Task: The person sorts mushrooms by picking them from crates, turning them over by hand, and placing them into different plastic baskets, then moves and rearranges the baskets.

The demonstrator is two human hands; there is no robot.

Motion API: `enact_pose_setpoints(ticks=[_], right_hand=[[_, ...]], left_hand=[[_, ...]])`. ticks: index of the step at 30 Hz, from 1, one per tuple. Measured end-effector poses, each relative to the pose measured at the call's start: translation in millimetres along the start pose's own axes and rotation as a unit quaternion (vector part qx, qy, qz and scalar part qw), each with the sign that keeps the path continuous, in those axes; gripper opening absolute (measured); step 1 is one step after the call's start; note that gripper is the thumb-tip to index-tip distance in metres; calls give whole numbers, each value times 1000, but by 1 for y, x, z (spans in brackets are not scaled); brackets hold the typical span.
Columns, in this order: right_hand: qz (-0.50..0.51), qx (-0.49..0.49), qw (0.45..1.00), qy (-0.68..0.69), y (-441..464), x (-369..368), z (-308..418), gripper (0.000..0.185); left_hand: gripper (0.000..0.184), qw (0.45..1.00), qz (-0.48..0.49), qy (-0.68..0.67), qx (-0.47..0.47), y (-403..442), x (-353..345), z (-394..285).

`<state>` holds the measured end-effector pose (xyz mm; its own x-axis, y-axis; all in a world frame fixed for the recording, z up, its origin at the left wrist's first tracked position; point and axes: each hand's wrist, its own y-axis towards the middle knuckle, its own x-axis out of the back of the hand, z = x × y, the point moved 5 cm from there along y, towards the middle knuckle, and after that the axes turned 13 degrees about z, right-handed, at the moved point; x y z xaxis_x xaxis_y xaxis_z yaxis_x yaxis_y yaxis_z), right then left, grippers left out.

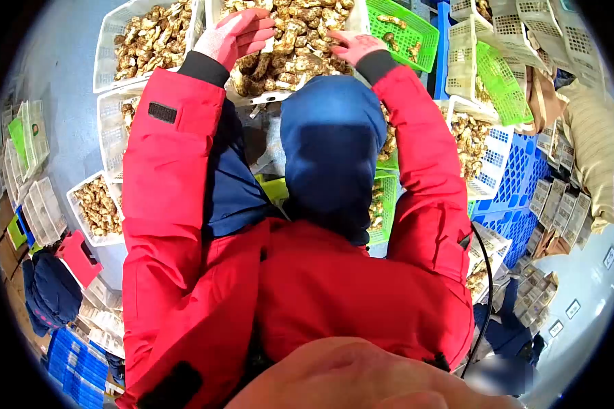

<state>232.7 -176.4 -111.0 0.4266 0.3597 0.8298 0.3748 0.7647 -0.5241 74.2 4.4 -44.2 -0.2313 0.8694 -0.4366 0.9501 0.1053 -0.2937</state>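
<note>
A white basket (269, 97) full of brown-and-cream mushrooms (294, 41) stands in front of me. My left hand (237, 35), in a pink-and-white glove, lies over the basket's left side with its fingers stretched out toward the mushrooms. At the opposite side is my right hand (356, 48), gloved the same way, its fingers apart and their tips at the mushrooms. I see nothing held in either hand. Beyond the right hand, a green basket (423, 51) contains a few mushrooms.
To the left stands another white basket (106, 58) of mushrooms, with a smaller one (109, 238) lower down. On the right are more baskets and a blue plastic pallet (515, 184). My blue-clad knee (334, 123) rises close to the front basket. Stacked crates line both sides.
</note>
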Motion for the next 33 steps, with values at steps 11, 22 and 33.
enact_pose_setpoints(ticks=[11,22,33], right_hand=[[-16,194,667,719,17,-19,-33,40],[-137,291,448,834,-65,25,-10,56],[-92,192,563,799,-84,-6,-35,50]], left_hand=[[39,1000,12,15,12,2,5,3],[40,997,-19,28,63,2,9,20],[45,996,0,54,65,4,11,23]])
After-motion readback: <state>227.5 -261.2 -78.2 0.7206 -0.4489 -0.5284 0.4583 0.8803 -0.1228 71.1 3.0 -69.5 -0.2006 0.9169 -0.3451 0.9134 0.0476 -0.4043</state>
